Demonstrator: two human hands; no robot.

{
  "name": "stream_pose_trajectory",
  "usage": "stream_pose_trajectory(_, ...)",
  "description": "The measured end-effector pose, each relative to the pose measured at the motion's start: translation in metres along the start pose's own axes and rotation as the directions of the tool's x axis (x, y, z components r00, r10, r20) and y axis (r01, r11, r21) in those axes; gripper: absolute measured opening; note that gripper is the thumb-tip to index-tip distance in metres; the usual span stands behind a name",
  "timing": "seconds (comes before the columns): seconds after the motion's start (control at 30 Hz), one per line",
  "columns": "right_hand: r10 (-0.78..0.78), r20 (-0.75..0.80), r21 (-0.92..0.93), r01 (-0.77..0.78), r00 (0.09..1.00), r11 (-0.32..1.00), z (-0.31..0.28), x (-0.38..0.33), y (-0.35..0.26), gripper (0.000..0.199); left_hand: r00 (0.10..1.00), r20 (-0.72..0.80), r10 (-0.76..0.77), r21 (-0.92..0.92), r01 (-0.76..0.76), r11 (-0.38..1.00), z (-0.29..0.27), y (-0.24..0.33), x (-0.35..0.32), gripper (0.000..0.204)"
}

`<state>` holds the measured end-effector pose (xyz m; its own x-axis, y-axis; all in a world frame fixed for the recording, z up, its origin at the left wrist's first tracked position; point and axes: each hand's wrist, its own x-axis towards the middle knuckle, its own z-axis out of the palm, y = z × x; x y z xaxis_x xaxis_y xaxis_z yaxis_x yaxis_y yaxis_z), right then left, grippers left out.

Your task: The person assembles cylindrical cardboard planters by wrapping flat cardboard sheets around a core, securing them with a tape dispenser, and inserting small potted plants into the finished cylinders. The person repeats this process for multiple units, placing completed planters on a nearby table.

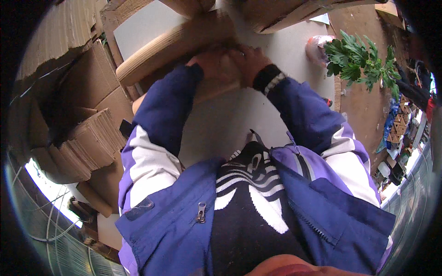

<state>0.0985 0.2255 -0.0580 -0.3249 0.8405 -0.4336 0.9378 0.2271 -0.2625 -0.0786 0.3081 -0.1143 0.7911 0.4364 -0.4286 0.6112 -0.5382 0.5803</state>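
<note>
Far ahead of me, my left hand (211,63) and my right hand (251,62) meet over a brown wooden piece (217,92) on a pale tabletop (216,122). The right hand's fingers are bent at the right end of this piece, with a small shiny spot, perhaps a ring, among them. Shadow and blur hide the left hand's fingers. Just beyond, a long rounded wooden piece (161,50) slants across the table, its far end blurred behind my hands.
More large wooden pieces (281,14) lie at the far edge. Right of my hands stand a reddish-white container (317,49) and a leafy green plant (357,62). Stacked cardboard (90,145) fills the left side. Cluttered small items (399,122) lie at the far right.
</note>
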Motion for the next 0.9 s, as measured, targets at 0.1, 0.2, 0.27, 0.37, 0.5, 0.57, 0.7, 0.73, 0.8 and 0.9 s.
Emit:
stream_pose_trajectory(0.1,-0.014,0.23,0.038,0.006,0.973,0.999,-0.025,0.037,0.015,0.096,0.987,-0.103,-0.126,0.178,0.143,0.974,-0.006,0.02,-0.019,0.052)
stream_pose_trajectory(0.2,-0.083,0.302,0.155,0.037,0.95,0.987,-0.035,0.06,0.024,0.097,0.961,-0.152,-0.231,0.196,0.258,0.946,-0.024,0.044,-0.031,0.06)
stream_pose_trajectory(0.27,-0.105,0.289,0.211,0.043,0.952,0.976,-0.033,0.048,0.025,0.098,0.945,-0.086,-0.317,0.106,0.325,0.94,-0.035,0.058,-0.038,0.088)
stream_pose_trajectory(0.37,-0.042,0.208,0.283,-0.019,0.977,0.959,-0.015,-0.021,0.011,0.099,0.974,-0.225,-0.001,0.01,0.003,1.0,-0.011,0.09,-0.054,0.093)
stream_pose_trajectory(0.5,0.108,-0.162,0.36,-0.043,0.981,0.932,0.038,-0.147,-0.017,0.092,0.976,-0.072,-0.206,-0.023,0.205,0.979,0.064,0.13,-0.077,0.1)
stream_pose_trajectory(0.57,0.04,-0.387,0.142,0.016,0.921,0.99,0.072,-0.184,-0.032,0.072,0.998,-0.034,-0.055,-0.065,0.053,0.997,0.082,0.137,-0.074,0.103)
stream_pose_trajectory(0.7,0.104,-0.457,0.118,-0.055,0.884,0.991,0.116,-0.192,-0.031,0.074,0.993,0.007,-0.118,0.027,0.118,0.993,0.088,0.15,-0.071,0.083)
stream_pose_trajectory(0.73,0.09,-0.498,0.105,-0.043,0.863,0.994,0.12,-0.188,-0.029,0.072,0.997,-0.035,-0.065,0.0,0.065,0.998,0.085,0.151,-0.069,0.092)
stream_pose_trajectory(0.8,0.063,-0.565,0.104,-0.005,0.823,0.995,0.118,-0.181,-0.024,0.069,0.999,-0.009,-0.043,0.016,0.043,0.999,0.082,0.148,-0.065,0.101)
stream_pose_trajectory(0.9,0.114,-0.474,0.124,-0.062,0.873,0.99,0.099,-0.172,-0.023,0.069,0.977,0.202,-0.067,0.026,0.063,0.998,0.085,0.127,-0.052,0.101)
